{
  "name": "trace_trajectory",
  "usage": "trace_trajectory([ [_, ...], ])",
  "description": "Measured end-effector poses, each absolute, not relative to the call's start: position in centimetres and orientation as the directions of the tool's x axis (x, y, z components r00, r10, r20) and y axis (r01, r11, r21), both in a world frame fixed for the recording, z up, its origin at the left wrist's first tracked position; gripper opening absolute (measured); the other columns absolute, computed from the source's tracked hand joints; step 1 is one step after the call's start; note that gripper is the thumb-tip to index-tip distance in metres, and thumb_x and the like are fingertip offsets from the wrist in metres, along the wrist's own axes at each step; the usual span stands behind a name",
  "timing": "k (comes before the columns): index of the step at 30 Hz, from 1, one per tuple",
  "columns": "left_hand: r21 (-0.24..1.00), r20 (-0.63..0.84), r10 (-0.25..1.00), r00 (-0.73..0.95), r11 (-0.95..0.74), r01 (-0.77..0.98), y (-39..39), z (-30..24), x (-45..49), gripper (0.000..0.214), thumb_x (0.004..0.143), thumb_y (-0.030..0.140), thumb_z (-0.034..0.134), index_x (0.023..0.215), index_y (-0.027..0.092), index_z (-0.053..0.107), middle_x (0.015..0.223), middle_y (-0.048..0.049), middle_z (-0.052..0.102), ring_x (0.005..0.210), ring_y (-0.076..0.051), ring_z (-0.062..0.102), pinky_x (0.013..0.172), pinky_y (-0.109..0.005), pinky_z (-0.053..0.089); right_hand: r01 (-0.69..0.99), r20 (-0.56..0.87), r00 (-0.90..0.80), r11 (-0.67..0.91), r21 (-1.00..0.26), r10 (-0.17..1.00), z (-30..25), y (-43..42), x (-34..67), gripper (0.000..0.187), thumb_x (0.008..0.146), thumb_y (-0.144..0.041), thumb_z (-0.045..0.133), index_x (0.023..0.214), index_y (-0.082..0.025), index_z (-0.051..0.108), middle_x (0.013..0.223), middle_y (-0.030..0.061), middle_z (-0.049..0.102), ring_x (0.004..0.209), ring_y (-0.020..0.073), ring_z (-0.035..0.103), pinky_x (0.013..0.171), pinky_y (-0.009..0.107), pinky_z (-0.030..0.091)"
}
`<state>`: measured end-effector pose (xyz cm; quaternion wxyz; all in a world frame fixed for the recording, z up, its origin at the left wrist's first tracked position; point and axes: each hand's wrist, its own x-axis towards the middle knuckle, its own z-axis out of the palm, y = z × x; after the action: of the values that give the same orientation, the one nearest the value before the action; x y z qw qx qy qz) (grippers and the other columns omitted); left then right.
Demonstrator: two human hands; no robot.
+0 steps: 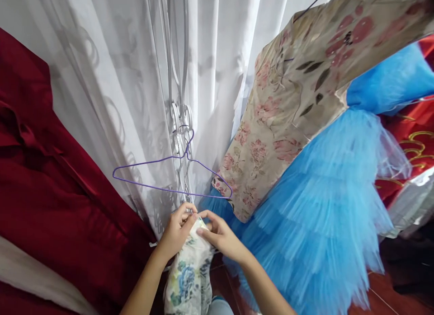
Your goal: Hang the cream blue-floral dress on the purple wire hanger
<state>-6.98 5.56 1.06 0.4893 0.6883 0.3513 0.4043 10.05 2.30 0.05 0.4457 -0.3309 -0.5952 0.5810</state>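
Note:
My left hand and my right hand meet at the top of a white garment with blue and green flowers, and both pinch its upper edge. The garment hangs down between my forearms. Just above my hands an empty purple wire hanger hangs by its hook from a metal window grille behind a sheer white curtain.
A beige floral garment hangs at upper right on another hanger. Below it is a layered blue tulle skirt. Dark red fabric fills the left side. Red cloth with gold embroidery is at the far right. Reddish floor shows at bottom right.

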Motion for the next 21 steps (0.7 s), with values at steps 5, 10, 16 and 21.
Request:
trace_trajectory([
  [5,0.999,-0.028,0.762,0.647,-0.004,0.048,1.8,-1.4,-6.5,0.049,0.079,0.057,0.068,0.111,0.023,0.052,0.077,0.0001,0.061,0.058,-0.011,0.053,0.053,-0.019,0.038,-0.091,0.179,-0.248,0.161,-0.983,0.952,2.1,1.4,16.8,0.025,0.077,-0.036,0.078,0.078,-0.015,0.065,0.062,-0.0006,0.06,0.051,0.0087,0.047,0.048,0.02,0.033],
  [10,0.976,-0.115,0.741,0.661,-0.039,0.215,-2.0,-4.4,-3.6,0.049,0.067,0.045,0.076,0.111,0.025,0.068,0.097,-0.0049,0.071,0.094,-0.027,0.064,0.086,-0.034,0.05,0.03,0.437,-0.044,0.438,-0.898,0.899,5.2,4.2,23.6,0.018,0.075,-0.033,0.079,0.078,-0.016,0.073,0.062,0.0036,0.065,0.053,0.0136,0.053,0.048,0.024,0.037],
  [16,0.9,-0.097,0.977,0.191,0.004,0.436,1.5,-4.9,-4.7,0.047,0.08,0.036,0.055,0.123,0.023,0.066,0.121,-0.0116,0.066,0.118,-0.032,0.056,0.104,-0.042,0.041,0.126,0.497,-0.02,0.496,-0.859,0.867,8.8,14.4,25.5,0.02,0.067,-0.034,0.081,0.073,-0.018,0.071,0.066,0.0017,0.065,0.055,0.0137,0.053,0.05,0.025,0.039],
  [21,0.883,0.154,0.975,0.158,-0.207,0.422,3.7,0.4,-8.6,0.028,0.089,0.031,0.044,0.096,0.022,0.069,0.087,-0.0053,0.069,0.082,-0.022,0.063,0.075,-0.029,0.049,-0.03,0.321,-0.351,0.332,-0.943,0.88,10.3,19.6,19.3,0.034,0.076,-0.051,0.071,0.09,-0.021,0.06,0.066,-0.0028,0.061,0.054,0.0124,0.052,0.05,0.022,0.041],
])
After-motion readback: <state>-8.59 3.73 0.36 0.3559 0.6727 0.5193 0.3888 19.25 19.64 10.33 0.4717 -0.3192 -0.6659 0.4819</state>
